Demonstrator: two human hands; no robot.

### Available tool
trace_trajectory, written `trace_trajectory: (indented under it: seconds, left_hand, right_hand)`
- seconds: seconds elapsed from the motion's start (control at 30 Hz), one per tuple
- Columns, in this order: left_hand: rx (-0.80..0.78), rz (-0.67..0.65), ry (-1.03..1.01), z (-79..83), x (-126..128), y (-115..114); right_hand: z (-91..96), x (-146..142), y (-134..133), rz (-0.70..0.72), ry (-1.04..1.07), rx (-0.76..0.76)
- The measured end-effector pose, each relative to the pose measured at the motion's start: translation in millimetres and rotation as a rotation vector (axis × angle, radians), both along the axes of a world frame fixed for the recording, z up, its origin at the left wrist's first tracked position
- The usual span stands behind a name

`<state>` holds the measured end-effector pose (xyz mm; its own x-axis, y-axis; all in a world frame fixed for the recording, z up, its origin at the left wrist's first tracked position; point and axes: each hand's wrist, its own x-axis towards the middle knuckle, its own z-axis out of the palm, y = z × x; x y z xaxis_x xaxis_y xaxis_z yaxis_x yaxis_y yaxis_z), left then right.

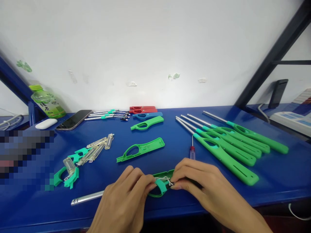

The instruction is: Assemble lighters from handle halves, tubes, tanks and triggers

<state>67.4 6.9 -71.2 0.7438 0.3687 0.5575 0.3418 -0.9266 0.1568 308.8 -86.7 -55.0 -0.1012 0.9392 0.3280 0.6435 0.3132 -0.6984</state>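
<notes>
Both my hands are at the near edge of the blue table, closed on a green lighter shell with thin white wires across it. My left hand pinches its left end, where a silver metal tube sticks out to the left. My right hand presses its fingertips on the shell's right part and the wires. A small red-handled screwdriver lies just beyond my right hand.
Several finished green long-nosed lighters lie at the right. Open green shells, clear fuel tanks, red and blue shells and loose tubes lie in the middle and left. A phone, a white case and a bottle stand at the back left.
</notes>
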Motion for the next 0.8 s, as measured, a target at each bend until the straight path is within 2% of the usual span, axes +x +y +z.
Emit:
trace_trajectory:
  seconds: [0.3, 0.57, 0.8]
  left_hand:
    - [0.013, -0.005, 0.045, 5.5, -6, 1]
    - [-0.033, -0.039, -0.034, 12.8, 1, 7]
    - [0.012, -0.038, -0.053, 13.3, 3, 9]
  right_hand:
    - [-0.7, 0, -1, 0.008, -0.029, 0.071]
    - [-1.6, 0, -1, 0.006, -0.061, 0.099]
    - [-5.2, 0, -1, -0.012, -0.128, 0.134]
